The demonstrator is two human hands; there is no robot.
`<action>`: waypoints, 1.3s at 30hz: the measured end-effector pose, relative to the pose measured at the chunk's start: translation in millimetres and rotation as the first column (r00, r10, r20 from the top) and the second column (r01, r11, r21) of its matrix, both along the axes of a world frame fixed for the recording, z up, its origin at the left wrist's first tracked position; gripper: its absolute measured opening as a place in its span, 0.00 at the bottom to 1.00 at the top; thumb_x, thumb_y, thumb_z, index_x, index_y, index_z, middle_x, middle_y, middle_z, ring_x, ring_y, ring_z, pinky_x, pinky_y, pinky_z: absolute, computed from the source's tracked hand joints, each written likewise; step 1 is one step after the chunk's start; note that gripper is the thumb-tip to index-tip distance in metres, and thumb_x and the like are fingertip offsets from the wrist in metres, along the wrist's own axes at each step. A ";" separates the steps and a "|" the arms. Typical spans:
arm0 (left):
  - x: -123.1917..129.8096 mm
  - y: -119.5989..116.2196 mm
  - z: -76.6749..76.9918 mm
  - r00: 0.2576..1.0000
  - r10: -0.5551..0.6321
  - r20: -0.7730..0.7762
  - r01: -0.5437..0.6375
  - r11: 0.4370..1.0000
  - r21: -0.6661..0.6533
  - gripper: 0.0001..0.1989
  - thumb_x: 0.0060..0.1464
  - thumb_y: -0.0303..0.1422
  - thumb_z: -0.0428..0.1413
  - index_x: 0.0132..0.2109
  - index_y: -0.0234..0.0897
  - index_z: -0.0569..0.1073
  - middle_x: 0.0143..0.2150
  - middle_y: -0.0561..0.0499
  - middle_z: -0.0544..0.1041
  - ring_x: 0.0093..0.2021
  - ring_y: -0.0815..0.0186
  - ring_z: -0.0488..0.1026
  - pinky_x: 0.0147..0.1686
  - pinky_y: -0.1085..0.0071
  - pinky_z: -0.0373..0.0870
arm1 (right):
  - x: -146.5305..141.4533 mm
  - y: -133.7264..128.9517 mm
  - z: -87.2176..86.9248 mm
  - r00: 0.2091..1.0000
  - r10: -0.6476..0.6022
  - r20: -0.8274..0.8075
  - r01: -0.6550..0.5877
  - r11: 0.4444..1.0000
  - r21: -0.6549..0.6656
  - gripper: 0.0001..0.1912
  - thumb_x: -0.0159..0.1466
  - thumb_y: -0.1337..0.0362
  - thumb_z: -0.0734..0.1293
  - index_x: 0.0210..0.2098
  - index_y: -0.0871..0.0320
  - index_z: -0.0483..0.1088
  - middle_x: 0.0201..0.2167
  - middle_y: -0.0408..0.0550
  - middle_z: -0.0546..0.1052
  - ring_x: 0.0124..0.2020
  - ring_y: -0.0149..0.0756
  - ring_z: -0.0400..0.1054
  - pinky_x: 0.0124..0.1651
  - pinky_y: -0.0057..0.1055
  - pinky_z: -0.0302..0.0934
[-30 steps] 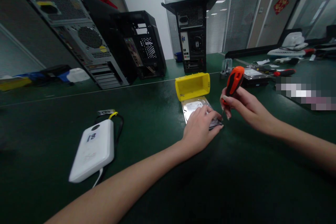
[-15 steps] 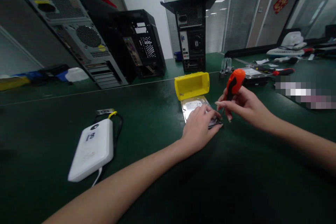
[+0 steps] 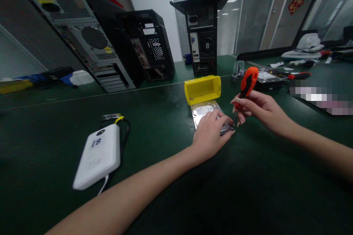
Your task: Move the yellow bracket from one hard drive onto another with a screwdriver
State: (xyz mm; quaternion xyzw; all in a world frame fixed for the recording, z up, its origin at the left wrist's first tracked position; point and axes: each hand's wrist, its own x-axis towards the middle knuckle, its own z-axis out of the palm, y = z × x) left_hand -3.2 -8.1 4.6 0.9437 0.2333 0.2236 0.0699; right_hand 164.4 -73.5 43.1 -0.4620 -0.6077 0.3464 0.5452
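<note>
Head view: silver hard drive point(image 3: 202, 111) lies on green worktop point(image 3: 162, 125), by yellow bin point(image 3: 202, 99).
Left grip point(image 3: 209, 130): holding drive's near end.
Right grip point(image 3: 260, 109): pinching orange-black screwdriver point(image 3: 249, 80), its shaft beside drive.

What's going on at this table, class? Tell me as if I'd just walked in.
A person is working on a hard drive lying on the green table. Their left hand rests over it, while the right hand holds an orange-and-black screwdriver, its shaft pointing down near the drive's right side. Whether the tip touches is too small to tell. A yellow box sits just beyond the drive.
</note>
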 end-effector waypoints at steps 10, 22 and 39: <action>-0.5 -0.1 -0.1 1.000 -0.003 -0.010 0.003 1.000 0.004 0.11 0.55 0.37 0.54 0.45 0.41 0.69 0.44 0.50 0.67 0.44 0.62 0.64 0.42 0.65 0.64 | 0.8 -0.4 -0.9 0.996 -0.086 -0.036 0.081 0.989 -0.125 0.14 0.54 0.57 0.70 0.31 0.60 0.65 0.19 0.40 0.70 0.19 0.27 0.66 0.25 0.27 0.66; 0.1 -1.4 1.9 1.000 0.006 -0.015 -0.006 1.000 -0.007 0.10 0.54 0.37 0.54 0.44 0.41 0.69 0.44 0.50 0.67 0.45 0.61 0.64 0.42 0.64 0.64 | -0.3 -4.2 2.1 0.981 -0.128 0.145 0.124 0.992 0.035 0.12 0.57 0.58 0.67 0.38 0.58 0.71 0.26 0.42 0.74 0.22 0.27 0.68 0.27 0.27 0.65; -0.2 -1.3 1.2 1.000 0.003 -0.006 -0.003 1.000 0.000 0.10 0.54 0.37 0.54 0.44 0.41 0.69 0.44 0.50 0.67 0.44 0.62 0.64 0.42 0.64 0.64 | 5.9 -4.3 2.5 0.988 -0.066 0.137 0.069 0.997 -0.022 0.11 0.57 0.60 0.68 0.37 0.59 0.69 0.22 0.42 0.73 0.23 0.31 0.70 0.28 0.30 0.67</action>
